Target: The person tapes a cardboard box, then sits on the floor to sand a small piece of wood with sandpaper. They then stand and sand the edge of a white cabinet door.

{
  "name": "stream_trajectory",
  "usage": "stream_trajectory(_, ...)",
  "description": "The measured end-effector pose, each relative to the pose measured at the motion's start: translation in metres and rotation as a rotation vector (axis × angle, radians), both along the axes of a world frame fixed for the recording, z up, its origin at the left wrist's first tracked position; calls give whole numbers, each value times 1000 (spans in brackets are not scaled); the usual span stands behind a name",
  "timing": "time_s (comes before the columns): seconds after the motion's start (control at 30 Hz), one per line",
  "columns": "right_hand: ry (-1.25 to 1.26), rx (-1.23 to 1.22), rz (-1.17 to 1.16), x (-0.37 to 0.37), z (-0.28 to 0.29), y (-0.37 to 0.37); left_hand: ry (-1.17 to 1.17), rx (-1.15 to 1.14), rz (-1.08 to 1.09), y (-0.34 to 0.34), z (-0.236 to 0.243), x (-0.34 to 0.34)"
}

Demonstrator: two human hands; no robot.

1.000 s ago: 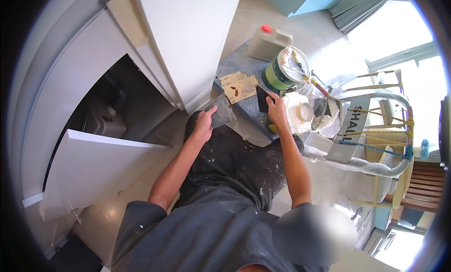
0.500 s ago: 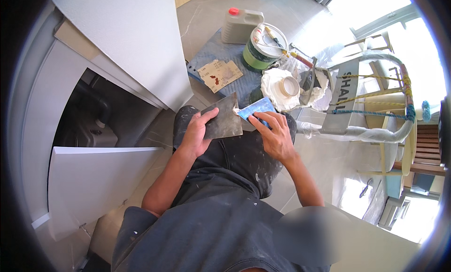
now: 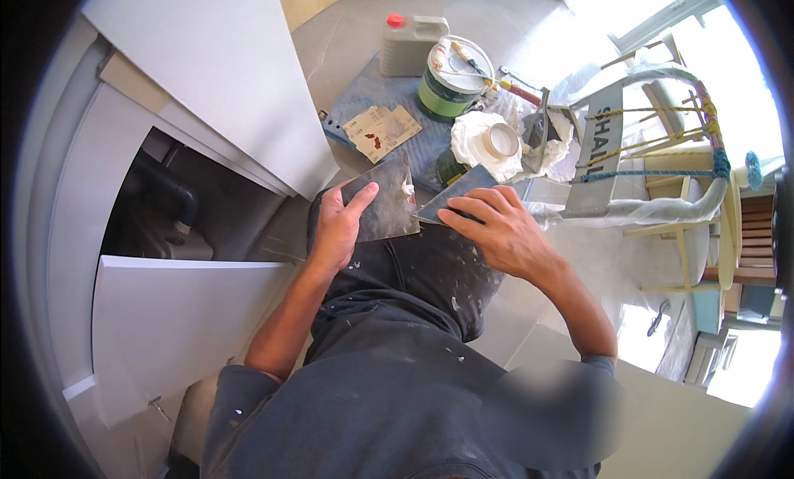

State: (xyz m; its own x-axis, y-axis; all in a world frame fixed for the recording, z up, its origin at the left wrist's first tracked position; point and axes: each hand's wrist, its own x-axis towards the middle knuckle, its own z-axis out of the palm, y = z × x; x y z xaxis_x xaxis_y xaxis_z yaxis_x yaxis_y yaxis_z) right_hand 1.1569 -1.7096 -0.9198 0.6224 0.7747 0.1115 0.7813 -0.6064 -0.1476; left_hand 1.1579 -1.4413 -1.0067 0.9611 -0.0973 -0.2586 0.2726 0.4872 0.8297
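Note:
My left hand (image 3: 341, 227) grips a stained grey metal plate (image 3: 380, 211), thumb on its top, above my paint-spotted dark trousers. A dab of whitish paste (image 3: 408, 187) sits near the plate's right edge. My right hand (image 3: 504, 235) is closed on a dark blue-grey flat scraper (image 3: 447, 199), whose tip meets that edge. Beyond them, a blue mat (image 3: 356, 83) holds a stained beige sanding sheet (image 3: 389, 127), a grey jerrycan (image 3: 407, 53) with a red cap and a lidded green-banded bucket (image 3: 444, 93) with brushes. A roll of tape (image 3: 502, 126) lies on crumpled white material.
On my left, a white cabinet (image 3: 112, 181) shows pipework in its dark opening, with a loose-looking white panel (image 3: 186, 322) below. A white upright panel (image 3: 215, 82) rises beside it. On my right stand a wrapped metal frame (image 3: 678, 206) with ropes, pale chairs (image 3: 691, 256) and windows.
My right hand has moved inward, bringing the scraper to the plate, then slightly further right and down its edge. The whitish dab now shows higher on the plate. The view has shifted.

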Motion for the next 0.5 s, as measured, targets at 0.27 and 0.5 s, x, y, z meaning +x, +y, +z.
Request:
stream_trajectory(0.27, -41, -2, 41, 7, 20, 9, 1, -37, -15, 5, 3, -1)
stream_trajectory(0.5, -1, 21, 41, 4, 23, 19, 62, -163, 29, 4, 13, -2)
